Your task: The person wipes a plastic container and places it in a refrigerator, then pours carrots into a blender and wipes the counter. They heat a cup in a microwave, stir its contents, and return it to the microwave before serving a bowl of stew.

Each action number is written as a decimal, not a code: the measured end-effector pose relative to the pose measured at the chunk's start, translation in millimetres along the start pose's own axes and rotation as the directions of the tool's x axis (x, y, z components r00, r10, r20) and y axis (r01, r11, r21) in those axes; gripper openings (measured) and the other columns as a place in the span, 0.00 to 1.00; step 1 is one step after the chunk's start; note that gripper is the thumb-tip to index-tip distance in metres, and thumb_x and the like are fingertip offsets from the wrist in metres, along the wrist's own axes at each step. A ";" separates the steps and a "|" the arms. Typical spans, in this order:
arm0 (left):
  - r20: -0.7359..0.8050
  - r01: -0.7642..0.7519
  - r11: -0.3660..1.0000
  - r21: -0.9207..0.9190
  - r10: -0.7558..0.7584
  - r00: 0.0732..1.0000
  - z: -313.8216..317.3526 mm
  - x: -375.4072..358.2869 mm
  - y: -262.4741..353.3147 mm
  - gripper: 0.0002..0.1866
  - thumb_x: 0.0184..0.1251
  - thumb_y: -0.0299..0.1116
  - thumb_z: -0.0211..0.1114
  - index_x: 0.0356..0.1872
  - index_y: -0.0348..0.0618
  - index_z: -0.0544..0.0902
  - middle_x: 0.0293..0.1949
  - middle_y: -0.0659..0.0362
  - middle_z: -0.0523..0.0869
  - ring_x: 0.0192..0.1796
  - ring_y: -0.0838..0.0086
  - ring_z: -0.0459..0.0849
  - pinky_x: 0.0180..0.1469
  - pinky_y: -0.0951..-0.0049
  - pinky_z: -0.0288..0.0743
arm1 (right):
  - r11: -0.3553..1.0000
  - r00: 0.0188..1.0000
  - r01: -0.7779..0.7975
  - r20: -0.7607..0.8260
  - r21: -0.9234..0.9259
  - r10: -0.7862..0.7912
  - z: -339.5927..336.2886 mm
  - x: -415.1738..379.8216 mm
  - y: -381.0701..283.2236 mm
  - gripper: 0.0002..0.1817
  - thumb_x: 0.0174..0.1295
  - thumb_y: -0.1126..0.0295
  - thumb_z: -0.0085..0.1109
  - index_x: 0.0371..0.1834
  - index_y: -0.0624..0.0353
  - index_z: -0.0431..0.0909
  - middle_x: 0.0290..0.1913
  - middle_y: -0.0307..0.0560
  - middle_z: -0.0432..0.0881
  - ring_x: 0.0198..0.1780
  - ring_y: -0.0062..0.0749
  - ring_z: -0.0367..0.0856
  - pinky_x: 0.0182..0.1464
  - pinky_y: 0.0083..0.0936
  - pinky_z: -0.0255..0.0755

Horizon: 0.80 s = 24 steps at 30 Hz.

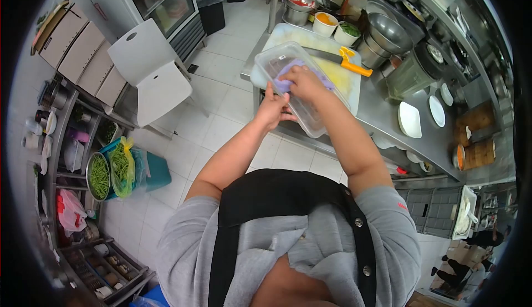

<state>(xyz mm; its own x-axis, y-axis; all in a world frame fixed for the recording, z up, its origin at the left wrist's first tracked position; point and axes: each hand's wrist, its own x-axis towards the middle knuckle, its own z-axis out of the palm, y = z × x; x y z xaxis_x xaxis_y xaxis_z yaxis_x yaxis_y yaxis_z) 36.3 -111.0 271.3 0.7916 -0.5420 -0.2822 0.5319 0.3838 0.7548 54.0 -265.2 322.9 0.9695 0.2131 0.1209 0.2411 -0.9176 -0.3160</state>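
clear plastic container point(311, 117) — rectangular, crumpled purple cloth point(283, 84) inside

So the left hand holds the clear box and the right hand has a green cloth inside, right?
Not quite: the head view shows a purple cloth, not green. The left hand does hold the clear box, with the right hand on the cloth inside.

The tub point(303, 114) is over the board point(285, 32), cloth point(283, 85) inside; the right hand point(303, 82) is in it, the left hand point(271, 110) at its left side. Behind, the knife point(354, 67) lies on the board. Right, on the counter point(382, 103), are dish point(409, 119), plate point(436, 111) and blender point(410, 77). Left stands a chair point(160, 93), the fridge point(160, 2) behind it.
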 end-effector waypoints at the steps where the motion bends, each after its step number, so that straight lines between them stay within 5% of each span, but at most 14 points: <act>1: 0.017 0.004 1.000 -0.025 -0.004 1.000 1.5 -3.1 1.7 0.50 0.67 0.31 0.60 0.72 0.67 0.28 0.34 0.59 0.72 0.28 0.76 0.74 0.30 0.60 0.86 | 1.000 1.000 0.007 0.002 0.011 -0.007 -3.2 -16.0 1.5 0.21 0.51 0.73 0.56 0.48 0.39 0.83 0.50 0.40 0.77 0.55 0.42 0.71 0.58 0.36 0.67; 4: 0.156 0.012 0.995 -0.101 0.004 0.988 -2.2 -2.2 12.1 0.47 0.69 0.32 0.57 0.72 0.58 0.27 0.31 0.58 0.73 0.28 0.73 0.76 0.29 0.59 0.86 | 0.999 1.000 0.025 0.018 0.037 -0.026 -11.2 -51.3 1.9 0.20 0.49 0.74 0.57 0.46 0.39 0.84 0.49 0.39 0.78 0.54 0.42 0.72 0.56 0.36 0.67; 7: -0.168 0.024 0.988 0.150 0.002 0.986 11.0 2.1 7.7 0.45 0.66 0.29 0.58 0.72 0.53 0.32 0.31 0.56 0.74 0.27 0.73 0.77 0.26 0.60 0.86 | 0.997 0.994 0.061 0.083 0.037 -0.064 -22.0 -77.2 5.7 0.20 0.49 0.74 0.57 0.45 0.40 0.84 0.48 0.38 0.78 0.53 0.41 0.72 0.56 0.35 0.68; 11: -0.202 -0.023 0.944 0.329 0.094 0.975 23.8 0.5 12.0 0.44 0.59 0.24 0.56 0.70 0.46 0.36 0.33 0.51 0.76 0.24 0.71 0.78 0.20 0.64 0.84 | 0.987 0.941 0.163 0.304 -0.013 -0.151 -46.5 -106.5 10.9 0.18 0.49 0.74 0.58 0.43 0.41 0.85 0.48 0.40 0.78 0.52 0.41 0.74 0.53 0.35 0.69; 15: -0.158 -0.059 0.933 0.354 0.122 0.980 27.0 5.4 -1.3 0.38 0.57 0.22 0.52 0.68 0.42 0.44 0.37 0.46 0.78 0.26 0.67 0.82 0.19 0.68 0.83 | 0.946 0.877 0.083 0.473 -0.314 0.080 -76.2 -128.6 -6.9 0.14 0.46 0.72 0.59 0.35 0.42 0.87 0.40 0.42 0.80 0.45 0.45 0.77 0.47 0.37 0.72; 17: -0.102 -0.113 0.922 0.370 0.161 0.982 36.2 6.5 -6.0 0.34 0.57 0.21 0.51 0.66 0.40 0.48 0.39 0.44 0.78 0.27 0.65 0.84 0.19 0.70 0.83 | 0.859 0.893 0.121 0.433 -0.497 0.124 -93.8 -127.6 -6.3 0.11 0.46 0.70 0.60 0.32 0.41 0.87 0.38 0.43 0.80 0.44 0.44 0.78 0.45 0.38 0.73; 21: -0.137 -0.105 0.929 0.354 0.163 0.977 42.9 12.7 -2.6 0.34 0.56 0.21 0.50 0.65 0.39 0.49 0.37 0.47 0.78 0.23 0.71 0.80 0.18 0.72 0.83 | 0.888 0.996 -0.051 -0.083 -0.458 0.014 -135.2 -108.2 4.4 0.13 0.51 0.71 0.56 0.39 0.45 0.85 0.43 0.46 0.77 0.50 0.43 0.76 0.47 0.41 0.72; 23: -0.162 -0.067 0.936 0.347 0.130 0.978 45.9 11.3 0.3 0.35 0.56 0.22 0.50 0.66 0.41 0.47 0.37 0.48 0.77 0.22 0.73 0.78 0.19 0.72 0.83 | 0.901 0.900 -0.126 -0.430 -0.415 -0.072 -127.7 -88.8 17.0 0.15 0.53 0.71 0.55 0.42 0.44 0.84 0.44 0.45 0.77 0.51 0.43 0.75 0.48 0.39 0.72; 24: -0.177 -0.043 0.938 0.343 0.110 0.978 45.8 9.9 -0.2 0.36 0.57 0.22 0.51 0.67 0.42 0.46 0.37 0.49 0.77 0.21 0.74 0.77 0.19 0.71 0.83 | 0.905 0.891 -0.097 -0.442 -0.414 -0.107 -122.6 -76.2 19.2 0.16 0.53 0.72 0.54 0.45 0.43 0.82 0.44 0.45 0.77 0.50 0.43 0.76 0.47 0.38 0.72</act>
<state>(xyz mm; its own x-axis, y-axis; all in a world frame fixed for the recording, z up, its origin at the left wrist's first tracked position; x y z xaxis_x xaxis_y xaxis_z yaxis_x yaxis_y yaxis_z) 30.3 -150.6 295.4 0.8859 -0.3556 -0.2978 0.3616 0.1273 0.9236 -20.6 -340.2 423.0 0.8185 0.1397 0.5573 0.1065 -0.9901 0.0917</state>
